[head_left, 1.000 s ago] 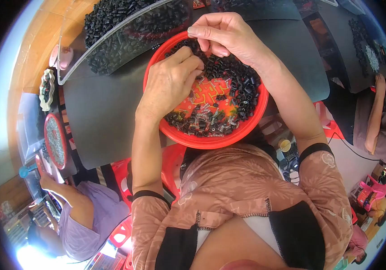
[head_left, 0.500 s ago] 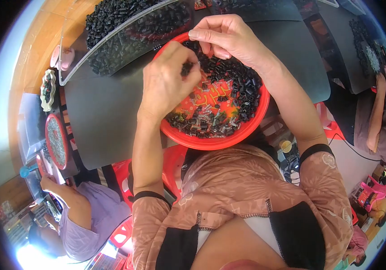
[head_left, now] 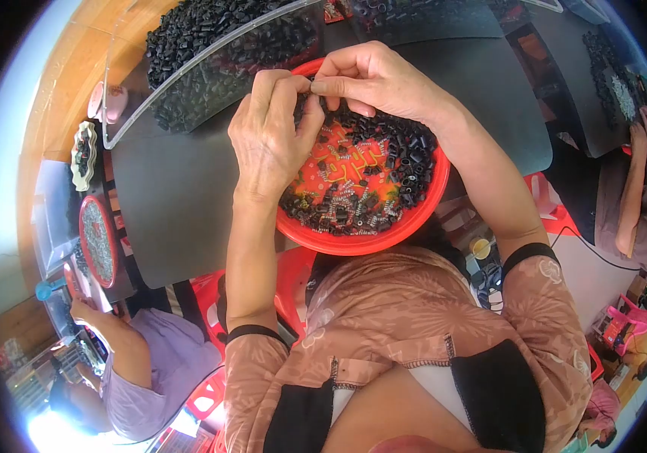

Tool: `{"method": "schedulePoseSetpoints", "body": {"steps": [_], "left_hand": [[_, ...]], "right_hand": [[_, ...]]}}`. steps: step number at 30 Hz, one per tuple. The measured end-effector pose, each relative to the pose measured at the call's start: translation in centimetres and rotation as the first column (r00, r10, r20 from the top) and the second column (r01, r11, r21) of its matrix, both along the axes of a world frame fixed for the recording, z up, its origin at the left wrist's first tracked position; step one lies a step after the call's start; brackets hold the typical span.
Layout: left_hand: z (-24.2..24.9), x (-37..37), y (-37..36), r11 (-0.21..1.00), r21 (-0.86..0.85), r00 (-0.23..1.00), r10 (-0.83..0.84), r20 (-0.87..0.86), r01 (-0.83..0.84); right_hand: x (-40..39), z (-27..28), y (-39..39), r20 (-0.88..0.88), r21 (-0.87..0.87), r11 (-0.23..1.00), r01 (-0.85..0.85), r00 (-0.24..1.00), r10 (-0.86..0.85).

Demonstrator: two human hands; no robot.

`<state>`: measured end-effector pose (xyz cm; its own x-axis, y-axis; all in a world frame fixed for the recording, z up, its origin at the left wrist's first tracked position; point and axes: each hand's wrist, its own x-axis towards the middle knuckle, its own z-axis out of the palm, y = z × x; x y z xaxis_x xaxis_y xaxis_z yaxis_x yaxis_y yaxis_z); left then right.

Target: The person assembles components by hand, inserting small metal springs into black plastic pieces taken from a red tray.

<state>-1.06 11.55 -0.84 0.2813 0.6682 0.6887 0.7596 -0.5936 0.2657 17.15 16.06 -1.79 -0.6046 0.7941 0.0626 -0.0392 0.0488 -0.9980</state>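
Observation:
A red round bowl (head_left: 384, 240) rests on the near edge of a dark table, filled with small black tubular parts (head_left: 403, 151) and little metal springs (head_left: 338, 205). My left hand (head_left: 267, 140) is raised over the bowl's far left rim, its fingers pinched on a small black part. My right hand (head_left: 372, 75) meets it at the fingertips over the far rim, pinching a small piece that is too small to make out. Both hands touch at the fingertips.
A clear plastic bin (head_left: 203, 68) heaped with black parts stands at the far left of the dark table (head_left: 172, 189). Another person in purple (head_left: 142, 362) sits at the lower left near a red tray (head_left: 97, 238). Red stools stand under the table.
My left hand rose out of the parts with a black piece and moved up to meet my right hand's fingertips. The right hand shifted slightly lower.

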Motion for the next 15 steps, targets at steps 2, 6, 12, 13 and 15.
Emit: {"method": "schedulePoseSetpoints", "body": {"steps": [2, 6, 12, 13, 15], "left_hand": [[0.01, 0.03, -0.06, 1.0, -0.018, 0.999, -0.015, 0.038, 0.016], [-0.03, 0.16, 0.03, 0.996, -0.078, 0.989, -0.037, 0.146, 0.049], [0.59, 0.24, -0.24, 0.963, -0.239, 0.951, -0.047, 0.307, 0.125], [0.55, 0.21, -0.21, 0.962, -0.241, 0.948, -0.05, 0.314, 0.13], [0.38, 0.09, -0.02, 0.966, -0.221, 0.947, -0.064, 0.314, 0.138]], "right_hand": [[0.13, 0.23, -0.06, -0.049, -0.013, 1.0, -0.014, 0.999, 0.013], [0.26, 0.07, 0.18, -0.088, -0.035, 0.999, -0.018, 0.996, 0.014], [0.39, 0.14, 0.27, -0.166, -0.113, 0.991, -0.067, 0.985, 0.048], [0.42, 0.12, 0.35, -0.163, -0.114, 0.991, -0.069, 0.985, 0.05], [0.43, 0.14, 0.34, -0.158, -0.115, 0.991, -0.07, 0.986, 0.051]]}}
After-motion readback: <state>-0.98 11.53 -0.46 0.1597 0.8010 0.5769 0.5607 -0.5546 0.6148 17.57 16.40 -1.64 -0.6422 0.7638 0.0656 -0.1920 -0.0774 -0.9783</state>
